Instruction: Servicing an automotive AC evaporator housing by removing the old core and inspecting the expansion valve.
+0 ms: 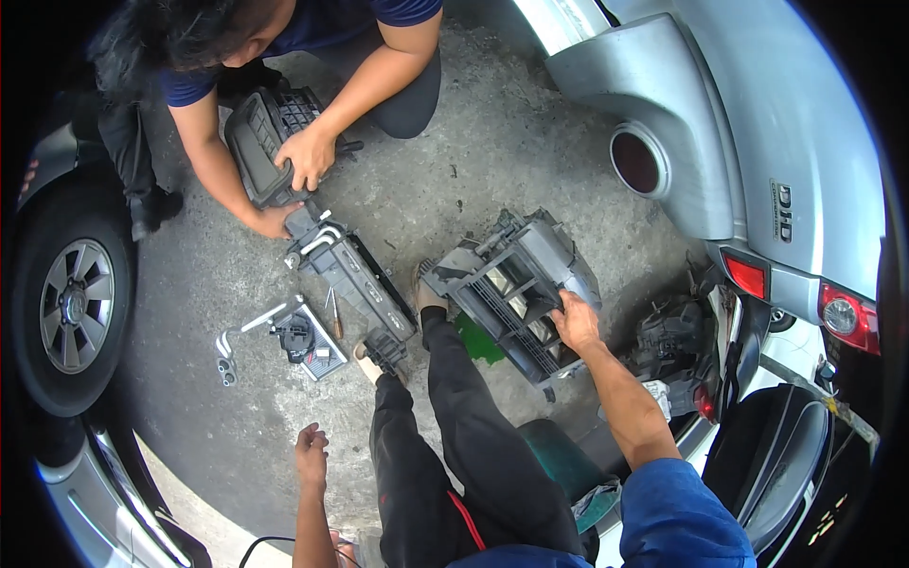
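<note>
One long casing [363,282] separates screwdriver [338,326] — left — from vented housing [498,314].

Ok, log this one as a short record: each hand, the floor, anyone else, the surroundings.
Left hand: loosely curled, nothing visible in it
Right hand: on the dark plastic housing
Floor: long gray case, screwdriver
Co-worker: bent over a gray tray
Surroundings: silver vehicle at right, wheel at left

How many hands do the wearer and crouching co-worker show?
4: wearer's left hand, beside legs; right hand, on black housing; co-worker's upper hand, lower hand, both by dark case.
</note>
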Action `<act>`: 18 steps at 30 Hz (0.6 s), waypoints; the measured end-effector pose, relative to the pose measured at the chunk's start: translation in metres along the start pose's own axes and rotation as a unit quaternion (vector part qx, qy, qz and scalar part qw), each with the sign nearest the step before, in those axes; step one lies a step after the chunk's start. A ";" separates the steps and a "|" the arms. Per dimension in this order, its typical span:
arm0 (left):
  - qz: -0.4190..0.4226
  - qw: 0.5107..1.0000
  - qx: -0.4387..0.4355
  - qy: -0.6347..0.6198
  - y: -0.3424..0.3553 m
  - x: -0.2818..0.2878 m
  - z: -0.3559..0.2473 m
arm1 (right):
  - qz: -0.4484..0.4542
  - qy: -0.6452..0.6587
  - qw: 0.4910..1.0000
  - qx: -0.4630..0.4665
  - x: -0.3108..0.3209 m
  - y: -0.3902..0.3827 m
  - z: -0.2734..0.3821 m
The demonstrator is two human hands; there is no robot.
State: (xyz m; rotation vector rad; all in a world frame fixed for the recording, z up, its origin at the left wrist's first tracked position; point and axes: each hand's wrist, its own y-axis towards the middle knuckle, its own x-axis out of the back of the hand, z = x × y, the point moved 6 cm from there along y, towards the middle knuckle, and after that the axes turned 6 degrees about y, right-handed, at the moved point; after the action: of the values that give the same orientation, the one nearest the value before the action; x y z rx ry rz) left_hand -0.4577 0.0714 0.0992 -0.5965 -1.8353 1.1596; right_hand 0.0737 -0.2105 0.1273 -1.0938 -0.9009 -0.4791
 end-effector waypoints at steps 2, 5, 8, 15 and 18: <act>0.005 0.991 -0.093 0.097 -0.013 -0.026 -0.040 | -0.020 0.012 1.000 0.005 -0.002 0.044 -0.003; 0.056 0.955 -0.241 0.162 -0.061 -0.119 -0.168 | -0.044 -0.005 0.999 -0.016 0.004 0.102 -0.017; 0.197 0.909 -0.336 0.148 -0.094 -0.214 -0.289 | -0.033 0.026 0.997 -0.065 0.011 0.134 0.007; 0.244 0.865 -0.370 0.236 -0.077 -0.316 -0.467 | -0.060 0.107 0.989 -0.084 0.030 0.176 0.034; 0.236 0.815 -0.440 0.294 -0.067 -0.310 -0.463 | -0.079 0.045 0.996 -0.018 0.039 0.198 0.033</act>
State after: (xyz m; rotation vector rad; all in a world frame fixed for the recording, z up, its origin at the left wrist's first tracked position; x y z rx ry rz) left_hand 0.1009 0.0290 0.1229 -1.7974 -1.6067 0.2230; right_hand 0.2270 -0.0955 0.0561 -1.0302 -0.9047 -0.6730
